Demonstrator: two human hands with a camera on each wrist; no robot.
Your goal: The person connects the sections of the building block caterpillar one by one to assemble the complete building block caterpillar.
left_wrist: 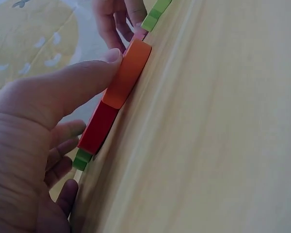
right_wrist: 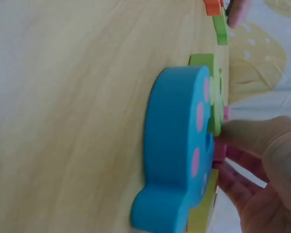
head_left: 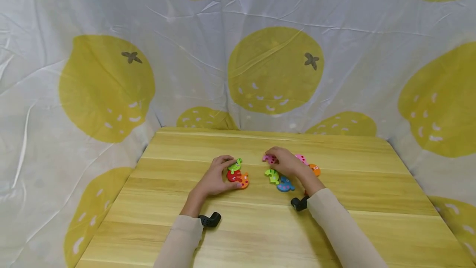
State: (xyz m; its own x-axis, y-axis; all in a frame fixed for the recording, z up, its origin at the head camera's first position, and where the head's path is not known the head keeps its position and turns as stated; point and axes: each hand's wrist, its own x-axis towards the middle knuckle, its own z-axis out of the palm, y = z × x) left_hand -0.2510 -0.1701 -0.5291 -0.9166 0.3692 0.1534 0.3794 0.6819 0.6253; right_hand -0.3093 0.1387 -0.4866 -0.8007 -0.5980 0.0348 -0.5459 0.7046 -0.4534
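On the wooden table my left hand grips a joined row of flat puzzle pieces: green, red and orange. In the left wrist view the thumb presses the orange piece beside the red piece. My right hand pinches a pink piece just off the table. Below that hand lie a light green piece and a blue dotted piece. The right wrist view shows the blue piece close up, the pink piece held between thumb and fingers.
Another pink piece and an orange piece lie right of my right hand. A white cloth with yellow fruit prints hangs behind and around the table. Black wrist cameras sit on both sleeves.
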